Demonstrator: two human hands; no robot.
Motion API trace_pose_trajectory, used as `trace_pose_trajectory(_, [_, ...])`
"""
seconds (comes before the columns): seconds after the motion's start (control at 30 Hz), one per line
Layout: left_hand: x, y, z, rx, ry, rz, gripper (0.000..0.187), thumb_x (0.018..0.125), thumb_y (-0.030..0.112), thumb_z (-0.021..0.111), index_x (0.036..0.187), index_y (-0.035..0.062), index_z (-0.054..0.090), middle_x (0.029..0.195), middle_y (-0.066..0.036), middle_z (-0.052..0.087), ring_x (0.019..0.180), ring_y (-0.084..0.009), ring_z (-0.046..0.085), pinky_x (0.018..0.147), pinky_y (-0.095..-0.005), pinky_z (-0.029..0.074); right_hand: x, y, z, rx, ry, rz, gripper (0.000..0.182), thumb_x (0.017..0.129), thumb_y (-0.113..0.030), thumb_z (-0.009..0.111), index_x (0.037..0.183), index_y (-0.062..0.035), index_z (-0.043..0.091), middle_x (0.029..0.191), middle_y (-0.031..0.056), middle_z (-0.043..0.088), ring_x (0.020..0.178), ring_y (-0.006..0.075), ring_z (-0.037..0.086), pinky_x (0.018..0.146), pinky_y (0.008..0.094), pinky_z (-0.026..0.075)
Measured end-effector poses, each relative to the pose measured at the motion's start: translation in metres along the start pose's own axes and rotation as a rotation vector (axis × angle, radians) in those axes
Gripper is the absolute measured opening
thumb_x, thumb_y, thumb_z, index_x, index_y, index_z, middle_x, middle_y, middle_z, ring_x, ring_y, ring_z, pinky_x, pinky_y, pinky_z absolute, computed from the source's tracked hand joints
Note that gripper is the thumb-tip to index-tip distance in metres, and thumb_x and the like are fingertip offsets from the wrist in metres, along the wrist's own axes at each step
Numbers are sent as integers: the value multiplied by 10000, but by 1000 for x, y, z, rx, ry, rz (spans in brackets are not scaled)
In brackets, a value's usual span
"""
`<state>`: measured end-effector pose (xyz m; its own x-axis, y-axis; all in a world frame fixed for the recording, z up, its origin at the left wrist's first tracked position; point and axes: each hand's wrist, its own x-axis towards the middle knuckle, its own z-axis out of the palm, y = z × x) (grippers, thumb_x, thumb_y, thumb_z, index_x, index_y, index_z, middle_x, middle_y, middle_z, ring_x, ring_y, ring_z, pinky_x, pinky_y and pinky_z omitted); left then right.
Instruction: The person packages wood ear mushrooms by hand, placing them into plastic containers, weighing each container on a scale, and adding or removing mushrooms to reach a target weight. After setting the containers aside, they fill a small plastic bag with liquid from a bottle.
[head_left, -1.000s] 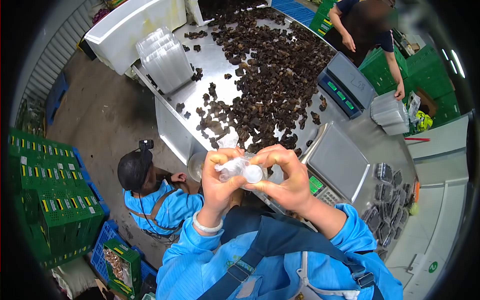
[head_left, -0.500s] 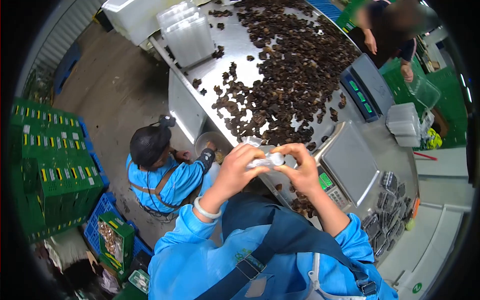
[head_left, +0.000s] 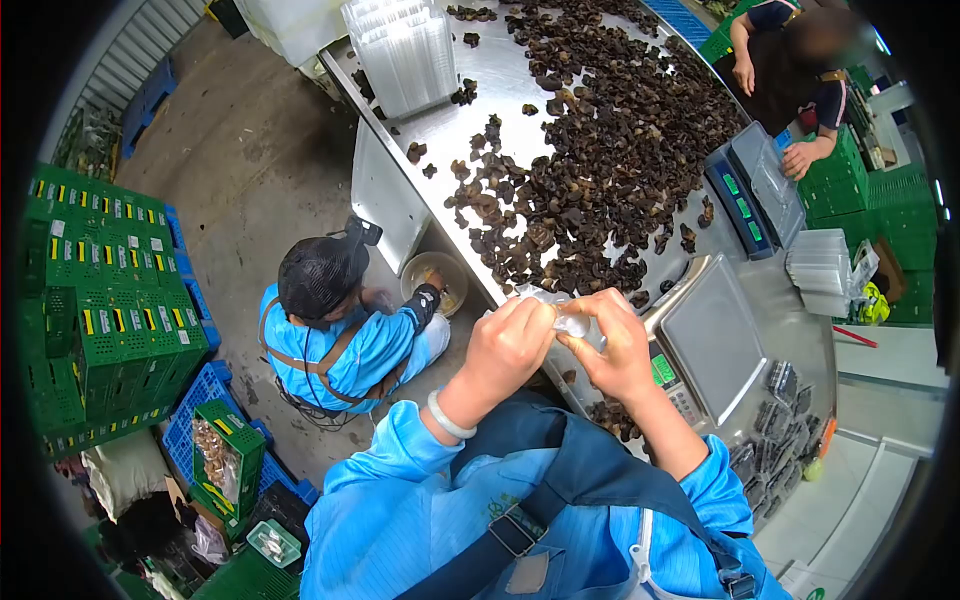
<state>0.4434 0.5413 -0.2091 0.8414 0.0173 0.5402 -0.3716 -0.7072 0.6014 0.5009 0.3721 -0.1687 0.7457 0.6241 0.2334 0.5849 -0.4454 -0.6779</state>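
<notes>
Both my hands meet in front of my chest, above the near edge of the steel table [head_left: 440,200]. Between them is a small bundle of clear, whitish plastic [head_left: 573,324], rolled or bunched; its exact kind is hard to make out. My left hand [head_left: 508,345] has its fingers closed on the bundle's left end. My right hand [head_left: 612,345] pinches the right end between thumb and fingers. Just beyond them lies a wide spread of dark brown wood ear mushrooms [head_left: 610,150]. A weighing scale [head_left: 715,340] with a green display stands right of my right hand.
A second scale [head_left: 750,195] stands farther right, near a co-worker's hand [head_left: 800,158]. Clear plastic trays [head_left: 405,60] are stacked at the far left edge. Packed dark trays [head_left: 775,440] lie at right. Another person [head_left: 340,320] crouches at left with a bowl [head_left: 450,280]. Green crates [head_left: 130,320] stand beyond.
My left hand's fingers have closed in over the plastic, covering more of it. The view has shifted slightly. The co-worker's hand across the table has moved onto the far scale with a clear tray.
</notes>
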Motion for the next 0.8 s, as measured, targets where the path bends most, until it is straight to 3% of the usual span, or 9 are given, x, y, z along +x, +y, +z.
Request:
trace_pose_trajectory(0.13, [4, -1, 13, 8, 110, -86, 229, 681, -40, 699, 841, 16, 546, 709, -126, 553, 628, -322, 588, 573, -407, 508, 4, 4, 2, 22, 23, -45, 340, 719, -15, 782, 1021, -30, 628, 966, 117, 672, 884, 329, 622, 772, 410, 513])
trace_pose_trajectory(0.23, [10, -8, 13, 35, 137, -146, 214, 695, 13, 681, 862, 43, 550, 775, -111, 548, 654, -298, 614, 560, -401, 513, 0, 1, 4, 18, 0, -38, 337, 718, -21, 783, 1015, -28, 625, 964, 120, 669, 887, 337, 621, 778, 418, 512])
trace_pose_trajectory(0.4, [12, -41, 11, 113, 211, -253, 216, 768, -13, 680, 943, 52, 571, 857, -117, 579, 731, -349, 647, 607, -422, 529, -7, -6, 12, 81, -58, 12, 301, 745, -1, 755, 1014, -38, 626, 977, 128, 661, 923, 343, 611, 804, 426, 505])
trace_pose_trajectory(0.43, [20, -39, 6, -8, 205, -233, 211, 775, 5, 708, 940, 56, 586, 911, -134, 610, 775, -367, 665, 642, -445, 541, -7, -4, 11, 88, -61, 52, 293, 751, 4, 749, 1014, -42, 628, 975, 130, 660, 924, 343, 611, 806, 427, 505])
trace_pose_trajectory(0.5, [2, -44, 16, -144, -73, -328, 186, 825, 22, 708, 969, 56, 596, 913, -163, 642, 798, -377, 677, 664, -444, 540, -20, 12, 21, 91, -61, 119, 256, 773, 43, 706, 1002, -44, 635, 957, 135, 664, 889, 335, 625, 788, 420, 513])
trace_pose_trajectory(0.57, [-29, -40, 38, -400, -196, -558, 178, 853, 3, 708, 1006, 31, 621, 811, -113, 675, 740, -228, 689, 660, -344, 527, -41, 33, 33, 157, -17, 185, 252, 780, 65, 676, 1006, -38, 640, 956, 137, 667, 879, 329, 633, 779, 415, 520])
trace_pose_trajectory(0.6, [-36, -34, 42, -436, -151, -558, 171, 889, 19, 691, 1039, 32, 609, 756, -101, 674, 708, -185, 668, 645, -320, 506, -37, 26, 27, 255, -45, 403, 271, 789, 91, 611, 1027, -34, 649, 972, 148, 671, 885, 322, 643, 776, 396, 526])
trace_pose_trajectory(0.7, [-12, -4, 23, -491, -16, -628, 226, 900, 17, 677, 1107, 36, 588, 768, -107, 668, 683, -195, 659, 633, -330, 503, -26, 9, 27, 159, -82, 224, 286, 791, 86, 590, 1046, -28, 651, 978, 156, 670, 902, 332, 647, 792, 399, 526])
trace_pose_trajectory(0.8, [-10, 1, 25, -467, -41, -630, 277, 917, 24, 662, 1167, 37, 543, 771, -106, 650, 686, -203, 657, 615, -336, 503, -20, -3, 20, 193, -56, 235, 281, 770, 10, 659, 1048, -26, 636, 988, 149, 667, 936, 348, 639, 822, 418, 522])
